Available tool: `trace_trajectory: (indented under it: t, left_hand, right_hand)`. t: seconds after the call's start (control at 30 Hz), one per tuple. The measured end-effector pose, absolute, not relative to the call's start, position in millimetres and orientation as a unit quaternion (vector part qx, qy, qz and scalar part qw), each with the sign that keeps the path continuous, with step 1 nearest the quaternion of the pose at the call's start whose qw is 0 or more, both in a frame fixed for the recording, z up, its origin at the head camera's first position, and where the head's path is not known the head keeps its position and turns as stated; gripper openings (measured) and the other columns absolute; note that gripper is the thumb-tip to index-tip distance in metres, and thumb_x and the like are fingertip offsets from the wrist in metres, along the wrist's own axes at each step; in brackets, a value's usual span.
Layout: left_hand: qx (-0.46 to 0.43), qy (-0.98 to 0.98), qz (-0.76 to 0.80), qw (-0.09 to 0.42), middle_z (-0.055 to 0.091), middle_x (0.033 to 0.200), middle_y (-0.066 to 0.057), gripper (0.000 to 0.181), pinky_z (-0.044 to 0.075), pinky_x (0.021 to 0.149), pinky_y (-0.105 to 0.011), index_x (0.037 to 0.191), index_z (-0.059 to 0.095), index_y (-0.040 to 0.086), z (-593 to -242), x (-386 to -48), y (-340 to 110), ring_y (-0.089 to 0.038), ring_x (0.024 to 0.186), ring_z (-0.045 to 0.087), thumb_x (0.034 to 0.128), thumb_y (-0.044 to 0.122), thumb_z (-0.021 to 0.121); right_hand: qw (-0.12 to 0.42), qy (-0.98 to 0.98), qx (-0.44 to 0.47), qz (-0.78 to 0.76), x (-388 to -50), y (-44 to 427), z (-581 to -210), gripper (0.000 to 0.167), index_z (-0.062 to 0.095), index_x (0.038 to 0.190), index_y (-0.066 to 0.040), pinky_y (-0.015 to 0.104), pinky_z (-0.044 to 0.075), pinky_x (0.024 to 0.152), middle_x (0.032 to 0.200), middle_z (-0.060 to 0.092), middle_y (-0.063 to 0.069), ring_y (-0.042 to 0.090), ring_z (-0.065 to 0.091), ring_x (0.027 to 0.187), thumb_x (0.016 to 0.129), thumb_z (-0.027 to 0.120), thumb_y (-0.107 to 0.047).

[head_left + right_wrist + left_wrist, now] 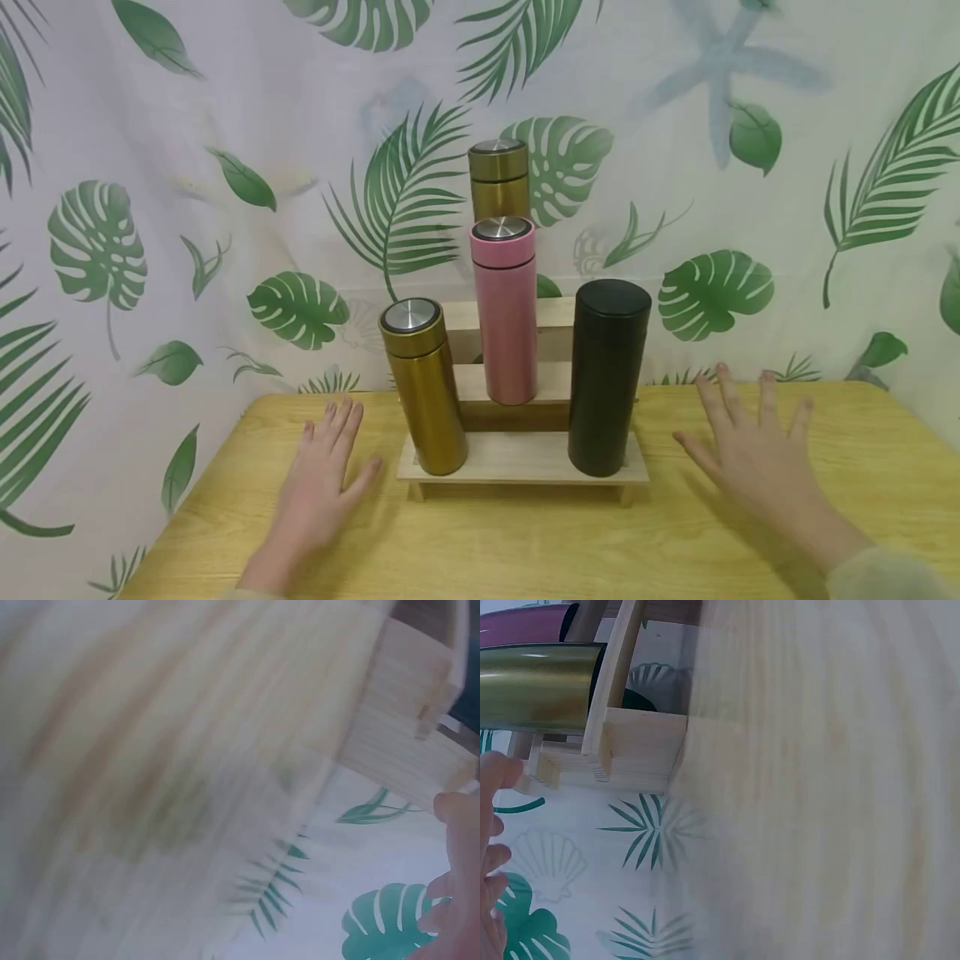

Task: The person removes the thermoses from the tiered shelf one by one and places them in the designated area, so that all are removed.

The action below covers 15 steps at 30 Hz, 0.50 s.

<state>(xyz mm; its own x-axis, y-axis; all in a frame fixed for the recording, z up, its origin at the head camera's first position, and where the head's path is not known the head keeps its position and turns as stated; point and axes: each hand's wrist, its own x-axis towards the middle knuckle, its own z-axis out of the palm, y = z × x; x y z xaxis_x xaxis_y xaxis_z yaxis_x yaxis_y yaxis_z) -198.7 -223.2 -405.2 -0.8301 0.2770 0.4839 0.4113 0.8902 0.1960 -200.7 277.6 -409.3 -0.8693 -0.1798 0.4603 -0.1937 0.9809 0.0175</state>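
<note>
A tiered wooden stand carries several thermos flasks. On its lowest step, a gold flask with a steel-topped lid stands at the left and a black flask at the right. The pink flask is on the middle step, and a second gold flask shows behind it, its lower part hidden. To the left of the stand is my left hand, fingers extended, touching no flask. My right hand, fingers spread, is over the table to the right of the black flask and apart from it.
The stand is on a yellowish wood-grain table. A pale cloth printed with green leaves hangs behind the table. In the left wrist view, the stand's side panel lies beyond the thumb.
</note>
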Motion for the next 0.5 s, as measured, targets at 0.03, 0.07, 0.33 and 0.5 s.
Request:
trace_trajectory:
  t: [0.03, 0.07, 0.33, 0.5]
  left_hand:
    - [-0.186, -0.943, -0.166, 0.223, 0.025, 0.154, -0.014, 0.070, 0.007, 0.117, -0.048, 0.149, 0.030, 0.002, -407.9, -197.7, -221.7, -0.036, 0.141, 0.022, 0.0947, 0.036, 0.057]
    - [-0.189, -0.939, -0.188, 0.217, 0.026, 0.154, -0.015, 0.069, 0.007, 0.117, -0.048, 0.149, 0.030, 0.002, -410.4, -196.8, -220.0, -0.036, 0.140, 0.022, 0.0950, 0.035, 0.058]
    - [-0.176, -0.899, -0.365, 0.163, 0.025, 0.154, -0.011, 0.067, 0.003, 0.118, -0.041, 0.151, 0.025, 0.005, -430.0, -193.5, -204.8, -0.030, 0.143, 0.017, 0.0971, 0.029, 0.057]
    - [-0.172, -0.878, -0.422, 0.146, 0.026, 0.155, -0.005, 0.066, 0.005, 0.117, -0.046, 0.152, 0.026, 0.012, -439.0, -193.7, -194.8, -0.026, 0.143, 0.017, 0.0971, 0.031, 0.057]
  right_hand:
    - [0.233, -0.968, 0.094, 0.023, -200.1, 276.7, -407.9, 0.082, 0.015, 0.154, -0.011, 0.078, -0.012, 0.095, 0.156, 0.014, 0.020, 0.057, -0.001, 0.135, 0.093, 0.052, -0.053]
    - [0.228, -0.969, 0.091, 0.035, -199.5, 275.5, -406.1, 0.080, 0.014, 0.154, -0.011, 0.079, -0.010, 0.095, 0.156, 0.014, 0.021, 0.057, 0.000, 0.135, 0.095, 0.050, -0.052]
    - [0.219, -0.954, 0.100, 0.178, -198.5, 259.2, -373.9, 0.068, 0.015, 0.152, -0.003, 0.072, 0.004, 0.105, 0.155, 0.010, 0.024, 0.052, 0.009, 0.137, 0.102, 0.040, -0.041]
    - [0.239, -0.919, 0.119, 0.291, -191.8, 250.0, -345.4, 0.061, 0.017, 0.153, -0.007, 0.057, 0.002, 0.114, 0.157, 0.014, 0.018, 0.042, 0.011, 0.141, 0.103, 0.042, -0.033]
